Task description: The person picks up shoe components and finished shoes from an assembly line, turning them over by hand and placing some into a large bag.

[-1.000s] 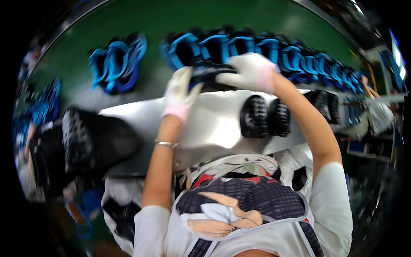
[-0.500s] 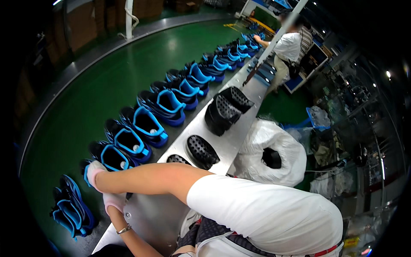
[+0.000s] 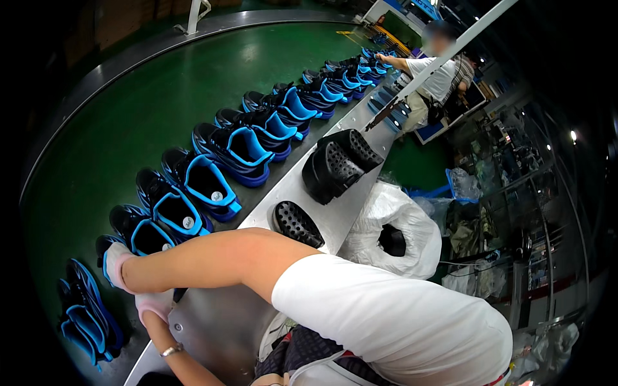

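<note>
I see my R hand (image 3: 116,265), white-gloved, reaching across to a black-and-blue shoe (image 3: 149,237) at the belt (image 3: 122,122) edge; grip hidden, can't tell. L hand (image 3: 153,305) just below it, grip hidden too. Round pale stickers inside nearby shoes. White bag (image 3: 393,225) beside metal table (image 3: 219,321).

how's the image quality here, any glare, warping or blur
Head view: fisheye bends the green conveyor and metal table edges into curves, corners go black; soft glare patches on the belt; a distant person's face is blurred; the gloved right hand looks sharp.
</note>
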`<state>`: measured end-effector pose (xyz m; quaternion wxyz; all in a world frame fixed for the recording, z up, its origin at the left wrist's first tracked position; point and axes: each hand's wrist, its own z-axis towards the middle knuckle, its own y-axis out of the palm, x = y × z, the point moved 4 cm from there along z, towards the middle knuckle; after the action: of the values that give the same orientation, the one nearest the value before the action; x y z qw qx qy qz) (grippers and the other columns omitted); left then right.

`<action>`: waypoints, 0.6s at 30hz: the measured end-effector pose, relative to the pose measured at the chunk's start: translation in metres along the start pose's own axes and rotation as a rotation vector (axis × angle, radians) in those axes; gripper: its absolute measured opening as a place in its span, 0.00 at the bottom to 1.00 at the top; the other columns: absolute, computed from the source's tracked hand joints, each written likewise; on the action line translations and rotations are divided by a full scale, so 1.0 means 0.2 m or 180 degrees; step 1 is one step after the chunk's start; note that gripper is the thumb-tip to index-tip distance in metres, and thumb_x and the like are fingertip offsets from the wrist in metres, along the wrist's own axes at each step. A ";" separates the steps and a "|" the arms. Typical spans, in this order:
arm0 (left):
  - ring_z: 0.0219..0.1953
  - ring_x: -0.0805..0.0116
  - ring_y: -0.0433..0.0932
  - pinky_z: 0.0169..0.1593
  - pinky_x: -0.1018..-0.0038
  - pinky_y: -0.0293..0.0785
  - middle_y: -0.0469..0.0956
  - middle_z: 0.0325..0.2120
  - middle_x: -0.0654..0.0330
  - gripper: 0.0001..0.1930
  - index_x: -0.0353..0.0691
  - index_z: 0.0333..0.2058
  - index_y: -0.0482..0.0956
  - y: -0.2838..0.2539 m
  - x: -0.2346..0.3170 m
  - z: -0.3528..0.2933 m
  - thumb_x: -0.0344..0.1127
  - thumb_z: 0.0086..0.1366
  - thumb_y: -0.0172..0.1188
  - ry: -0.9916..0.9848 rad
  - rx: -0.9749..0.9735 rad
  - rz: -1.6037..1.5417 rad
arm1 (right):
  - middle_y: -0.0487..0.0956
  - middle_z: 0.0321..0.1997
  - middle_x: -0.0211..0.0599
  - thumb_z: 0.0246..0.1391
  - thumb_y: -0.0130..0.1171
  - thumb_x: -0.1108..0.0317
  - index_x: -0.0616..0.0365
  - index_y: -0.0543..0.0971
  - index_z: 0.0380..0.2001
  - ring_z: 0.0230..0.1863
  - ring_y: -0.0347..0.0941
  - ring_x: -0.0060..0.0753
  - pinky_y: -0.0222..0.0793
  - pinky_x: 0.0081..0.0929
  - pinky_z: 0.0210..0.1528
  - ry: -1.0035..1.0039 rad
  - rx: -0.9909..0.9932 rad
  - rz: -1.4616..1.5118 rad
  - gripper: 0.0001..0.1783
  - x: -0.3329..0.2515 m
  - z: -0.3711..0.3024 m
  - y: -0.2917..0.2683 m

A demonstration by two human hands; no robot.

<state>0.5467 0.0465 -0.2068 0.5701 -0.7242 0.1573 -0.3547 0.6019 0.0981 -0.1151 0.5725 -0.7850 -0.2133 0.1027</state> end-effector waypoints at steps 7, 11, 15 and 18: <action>0.36 0.59 0.84 0.40 0.67 0.80 0.83 0.38 0.47 0.22 0.39 0.50 0.77 -0.20 0.17 0.05 0.48 0.64 0.57 -0.0844 -0.0893 -0.0049 | 0.82 0.51 0.32 0.48 0.63 0.65 0.47 0.85 0.45 0.51 0.78 0.37 0.72 0.34 0.51 0.0326 0.0269 0.0622 0.18 0.08 -0.06 0.00; 0.62 0.57 0.66 0.64 0.70 0.62 0.68 0.61 0.53 0.24 0.44 0.59 0.71 -0.06 -0.08 -0.03 0.48 0.69 0.48 -0.0209 -0.0487 0.0220 | 0.82 0.50 0.38 0.49 0.63 0.66 0.52 0.84 0.44 0.48 0.80 0.40 0.76 0.34 0.48 0.0071 -0.0125 0.0930 0.17 0.06 -0.53 -0.22; 0.49 0.50 0.76 0.52 0.63 0.72 0.79 0.47 0.50 0.23 0.39 0.45 0.81 -0.50 0.28 -0.05 0.49 0.55 0.66 -0.0546 0.0256 -0.0197 | 0.80 0.39 0.38 0.60 0.52 0.59 0.53 0.81 0.41 0.42 0.77 0.43 0.74 0.36 0.45 0.0128 0.1539 0.1209 0.14 0.35 -1.38 -0.23; 0.48 0.50 0.76 0.54 0.63 0.72 0.78 0.45 0.53 0.24 0.41 0.49 0.79 -0.61 0.25 -0.25 0.46 0.57 0.65 -0.1271 0.0483 0.0219 | 0.78 0.33 0.41 0.59 0.55 0.59 0.55 0.80 0.36 0.39 0.75 0.46 0.71 0.39 0.43 0.0893 0.1703 0.1470 0.12 0.41 -1.77 -0.23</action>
<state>0.5263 0.0155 -0.0711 0.6546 -0.7293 0.0387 -0.1953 0.8083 -0.1548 0.0497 0.7426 -0.6417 0.0840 0.1726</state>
